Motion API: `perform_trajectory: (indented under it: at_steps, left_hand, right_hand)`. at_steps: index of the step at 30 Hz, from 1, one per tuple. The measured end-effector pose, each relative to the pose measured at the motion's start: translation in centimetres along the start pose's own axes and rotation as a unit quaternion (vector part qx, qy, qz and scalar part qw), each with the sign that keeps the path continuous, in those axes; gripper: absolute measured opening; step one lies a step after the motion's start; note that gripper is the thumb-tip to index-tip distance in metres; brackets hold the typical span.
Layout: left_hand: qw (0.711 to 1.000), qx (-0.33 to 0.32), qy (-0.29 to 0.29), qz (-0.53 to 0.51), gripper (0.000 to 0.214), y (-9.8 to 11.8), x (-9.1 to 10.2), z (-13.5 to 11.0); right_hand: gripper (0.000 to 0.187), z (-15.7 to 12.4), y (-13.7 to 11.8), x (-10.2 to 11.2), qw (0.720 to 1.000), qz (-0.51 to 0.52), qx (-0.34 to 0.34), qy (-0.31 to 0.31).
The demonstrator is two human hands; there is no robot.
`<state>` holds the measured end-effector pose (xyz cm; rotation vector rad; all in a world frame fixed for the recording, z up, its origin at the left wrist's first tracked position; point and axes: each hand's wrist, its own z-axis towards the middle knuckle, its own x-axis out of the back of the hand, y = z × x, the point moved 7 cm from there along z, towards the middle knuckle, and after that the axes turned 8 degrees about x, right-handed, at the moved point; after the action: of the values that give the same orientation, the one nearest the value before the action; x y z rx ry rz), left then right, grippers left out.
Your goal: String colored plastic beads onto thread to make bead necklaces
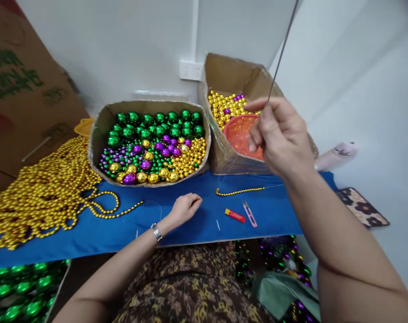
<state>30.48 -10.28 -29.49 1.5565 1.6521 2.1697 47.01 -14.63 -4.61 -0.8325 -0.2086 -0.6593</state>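
White walls back the blue table point(274, 215), with a box of beads point(150, 143) at its far side. On the right, the right hand point(278, 134) is raised, its fingers pinched on a long thin needle point(281, 54) that points up. The left hand point(185, 207) rests near the table's near edge, fingers curled; whether it grips anything, I cannot tell. A short gold bead strand point(239, 192) lies on the table between them.

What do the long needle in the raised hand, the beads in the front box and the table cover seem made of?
Needle, pinched in the right hand: thin, straight, grey with a dull sheen, likely steel wire. Beads: mirror-bright green, gold and purple with sharp highlights, probably metallised plastic; the core does not show. Table cover: flat matte blue, seemingly cloth or felt.
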Motion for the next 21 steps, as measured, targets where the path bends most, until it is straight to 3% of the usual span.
perform_trajectory:
  at_steps: [5,11,15,18,21]
  left_hand:
    - [0.996,-0.084,0.012,0.012,0.019,2.5,3.5,-1.7]
    - [0.970,-0.167,0.161,0.076,0.017,3.4,8.9,-2.5]
    - [0.934,-0.157,0.252,0.199,0.020,2.1,11.2,-1.5]
    - [0.913,-0.140,0.239,0.299,0.021,0.9,11.3,0.2]
    - [0.909,-0.114,0.232,0.328,0.024,0.0,11.4,1.7]
  right_hand:
    - [0.028,-7.0,3.9,-4.8,0.994,0.042,-0.079,-0.061]
    - [0.033,-14.8,8.2,-10.1,0.975,0.065,-0.183,-0.110]
    - [0.034,-16.3,8.5,-11.0,0.972,0.072,-0.194,-0.108]
    - [0.034,-16.5,8.7,-11.2,0.973,0.070,-0.191,-0.106]
    - [0.033,-16.5,9.1,-11.1,0.975,0.067,-0.189,-0.097]
